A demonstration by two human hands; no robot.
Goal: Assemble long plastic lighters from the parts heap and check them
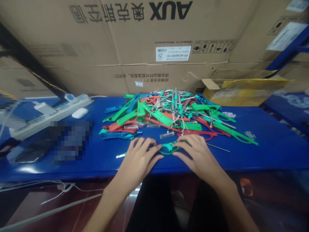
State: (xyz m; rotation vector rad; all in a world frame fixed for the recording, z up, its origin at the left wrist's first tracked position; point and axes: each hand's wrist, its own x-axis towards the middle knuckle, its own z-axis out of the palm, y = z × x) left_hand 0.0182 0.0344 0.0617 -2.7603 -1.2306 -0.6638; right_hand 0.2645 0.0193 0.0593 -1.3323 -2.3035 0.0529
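Observation:
Low over the front of the blue table, both hands are closed on one green lighter casing (166, 152). My left hand (142, 155) pinches its left end between thumb and fingers. Left of that hand a silver metal tube tip (120, 155) sticks out. My right hand (196, 153) grips the other end, its fingers curled over and hiding much of it. A teal part (169, 147) shows in the casing between the hands. From under my right hand a thin metal rod (220, 148) points right; whether it is held I cannot tell.
Behind my hands lies a heap of green, red and blue lighter parts (154, 117) with metal tubes and clear tanks. A power strip (53, 116), a white earbud case (79, 112) and a dark phone (33, 151) lie left. Cardboard boxes (96, 42) wall the back.

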